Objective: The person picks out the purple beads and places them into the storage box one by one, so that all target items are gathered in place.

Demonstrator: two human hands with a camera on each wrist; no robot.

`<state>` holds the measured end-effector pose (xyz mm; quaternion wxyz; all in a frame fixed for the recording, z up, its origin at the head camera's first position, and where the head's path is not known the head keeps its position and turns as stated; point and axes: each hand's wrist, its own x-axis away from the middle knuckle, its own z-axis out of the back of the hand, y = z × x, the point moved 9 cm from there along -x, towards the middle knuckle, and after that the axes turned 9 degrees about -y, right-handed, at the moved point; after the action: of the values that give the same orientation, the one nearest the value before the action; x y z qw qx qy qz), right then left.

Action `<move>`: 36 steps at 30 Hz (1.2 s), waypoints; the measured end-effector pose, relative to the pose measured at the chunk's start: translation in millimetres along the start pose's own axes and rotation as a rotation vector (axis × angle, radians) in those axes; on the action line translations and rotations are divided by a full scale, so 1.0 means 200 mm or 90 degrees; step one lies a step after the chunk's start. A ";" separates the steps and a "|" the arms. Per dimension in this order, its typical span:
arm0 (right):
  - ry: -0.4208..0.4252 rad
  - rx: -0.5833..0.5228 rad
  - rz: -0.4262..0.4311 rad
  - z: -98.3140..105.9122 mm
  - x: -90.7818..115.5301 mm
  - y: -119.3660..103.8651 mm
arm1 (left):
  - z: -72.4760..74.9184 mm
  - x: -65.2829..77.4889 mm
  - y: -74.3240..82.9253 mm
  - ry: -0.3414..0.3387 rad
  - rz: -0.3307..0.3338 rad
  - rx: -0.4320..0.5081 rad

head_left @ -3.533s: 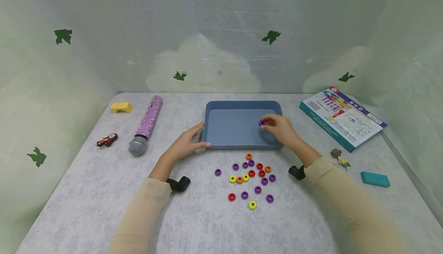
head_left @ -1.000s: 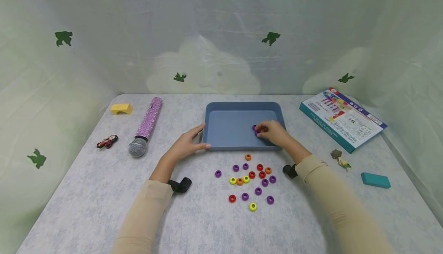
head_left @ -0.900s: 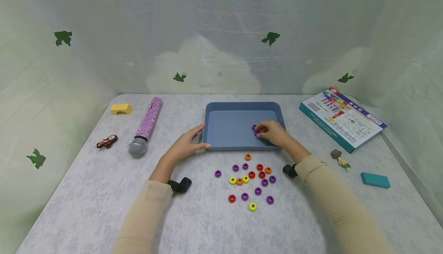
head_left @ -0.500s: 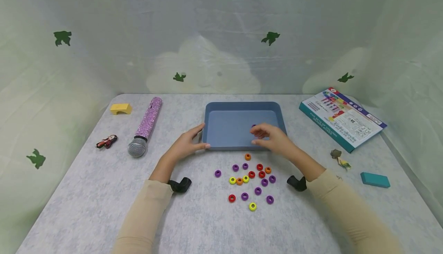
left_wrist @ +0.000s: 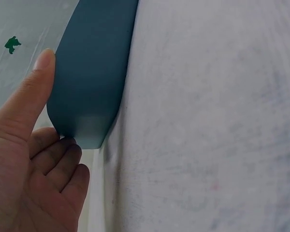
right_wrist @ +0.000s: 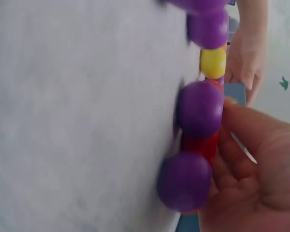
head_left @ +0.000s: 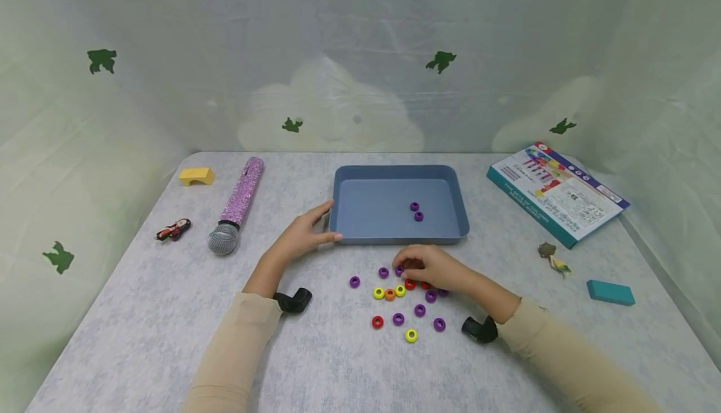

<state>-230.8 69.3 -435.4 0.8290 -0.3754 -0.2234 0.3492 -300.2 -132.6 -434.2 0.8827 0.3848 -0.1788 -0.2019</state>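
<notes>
A blue-grey tray [head_left: 374, 239] stands at the middle back of the table with two purple beads [head_left: 419, 216] lying in it. My left hand [head_left: 301, 234] holds the tray's near left corner, thumb at the front and fingers at the side; in the left wrist view they bend around the tray wall [left_wrist: 94, 72]. In front of the tray, my right hand [head_left: 436, 268] pinches a purple bead [head_left: 399, 271] on the table between thumb and index finger. Red, orange, yellow and purple beads lie loosely around it. The right hand covers some; the right wrist view shows purple beads [right_wrist: 200, 108] close by.
On the left are a glittery pink microphone [head_left: 239, 203], a yellow block [head_left: 197, 176] and a small figure [head_left: 173, 230]. To the right lie a boxed set [head_left: 557, 191], a small doll-like toy [head_left: 554, 260] and a teal block [head_left: 611, 292]. A pale curtain hangs behind.
A second purple bead was set down beside the first in the tray and let go. My right hand then came back toward me to another purple bead. The left hand stayed put.
</notes>
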 end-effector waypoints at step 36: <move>0.158 0.042 -0.157 0.43 -0.21 0.26 | 0.00 0.00 0.01 0.004 -0.009 0.001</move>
<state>-334.4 102.0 -428.0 0.8986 -0.3578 -0.1522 0.2034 -299.0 -131.4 -431.8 0.8816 0.3874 -0.1731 -0.2067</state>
